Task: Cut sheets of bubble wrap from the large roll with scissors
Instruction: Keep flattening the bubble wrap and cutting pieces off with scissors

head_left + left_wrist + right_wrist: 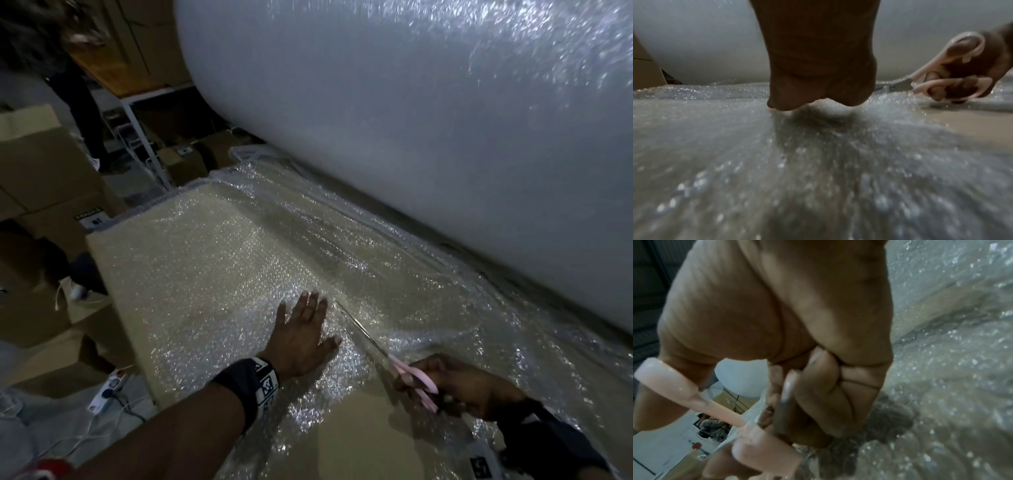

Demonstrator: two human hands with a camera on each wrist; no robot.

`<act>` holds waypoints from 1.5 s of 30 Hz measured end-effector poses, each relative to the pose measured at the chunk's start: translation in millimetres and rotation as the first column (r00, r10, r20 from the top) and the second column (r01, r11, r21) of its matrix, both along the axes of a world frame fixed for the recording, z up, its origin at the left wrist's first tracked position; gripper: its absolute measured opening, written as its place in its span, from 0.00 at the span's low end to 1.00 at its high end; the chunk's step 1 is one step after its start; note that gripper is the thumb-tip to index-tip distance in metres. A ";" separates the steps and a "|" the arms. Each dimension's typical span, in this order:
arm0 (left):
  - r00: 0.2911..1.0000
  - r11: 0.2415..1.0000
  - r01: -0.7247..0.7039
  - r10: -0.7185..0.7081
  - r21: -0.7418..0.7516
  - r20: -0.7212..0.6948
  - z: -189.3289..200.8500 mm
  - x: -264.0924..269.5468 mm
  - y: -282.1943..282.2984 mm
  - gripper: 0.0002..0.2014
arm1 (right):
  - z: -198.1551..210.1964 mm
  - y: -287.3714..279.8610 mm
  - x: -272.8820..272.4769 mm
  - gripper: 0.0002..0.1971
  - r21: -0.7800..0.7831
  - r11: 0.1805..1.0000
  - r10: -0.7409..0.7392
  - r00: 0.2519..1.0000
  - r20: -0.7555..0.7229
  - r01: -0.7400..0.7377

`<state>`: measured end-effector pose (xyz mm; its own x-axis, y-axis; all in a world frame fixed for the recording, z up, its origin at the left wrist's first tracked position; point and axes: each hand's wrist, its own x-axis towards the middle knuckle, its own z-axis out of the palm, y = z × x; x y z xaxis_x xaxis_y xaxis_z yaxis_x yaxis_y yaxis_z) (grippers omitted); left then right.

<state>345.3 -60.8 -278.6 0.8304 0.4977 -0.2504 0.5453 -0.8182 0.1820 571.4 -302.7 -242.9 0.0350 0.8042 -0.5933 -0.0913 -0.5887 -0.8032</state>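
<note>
A huge white bubble wrap roll (428, 113) lies across the back. Its loose sheet (219, 260) is spread over a cardboard surface (359, 442) in front of it. My left hand (303, 337) presses flat on the sheet with fingers spread, just left of the cut line; from the left wrist only its palm heel (818, 73) shows. My right hand (459, 387) grips pink-handled scissors (411, 375), whose long blades (359, 325) point up-left into the sheet beside my left fingers. The pink handles (690, 395) and my curled fingers (818, 394) fill the right wrist view, and the scissors (941, 81) also show at the right of the left wrist view.
Stacked cardboard boxes (37, 171) stand at the left, beside the work surface's left edge. Another person's legs (85, 113) are at the far left. A white metal frame (144, 137) stands behind. A power strip with cables (106, 390) lies on the floor below.
</note>
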 end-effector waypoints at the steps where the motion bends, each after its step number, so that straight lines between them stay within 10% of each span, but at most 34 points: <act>1: 1.000 1.000 0.009 -0.009 0.003 -0.012 -5.0 -0.5 -1.0 0.46 | -0.3 -0.3 0.9 0.23 0.001 1.000 0.009 1.000 0.003 -0.009; 15: 0.999 0.992 0.001 -0.005 0.124 0.037 -20.5 -6.3 -9.3 0.44 | 6.9 15.0 -9.4 0.28 0.002 1.000 -0.013 1.000 0.008 0.013; 31: 0.999 0.993 -0.008 0.002 0.117 0.045 -20.1 -6.1 -10.2 0.44 | 5.2 25.5 -11.6 0.05 -0.028 1.000 0.004 1.000 0.022 -0.003; 36: 0.999 0.993 -0.009 0.005 0.119 0.033 -17.5 -5.2 -10.6 0.45 | 3.6 30.7 -6.2 0.45 -0.015 0.997 0.082 0.994 0.077 -0.081; 45: 0.999 0.994 -0.011 0.008 0.108 0.033 -18.8 -4.8 -9.7 0.45 | 1.8 42.3 -4.1 0.52 -0.010 0.990 0.140 0.980 0.144 -0.140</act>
<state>340.5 -70.5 -297.4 0.8323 0.5283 -0.1677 0.5484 -0.8290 0.1101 567.3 -260.4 -241.1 0.0074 0.8075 -0.5899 0.1088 -0.5870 -0.8022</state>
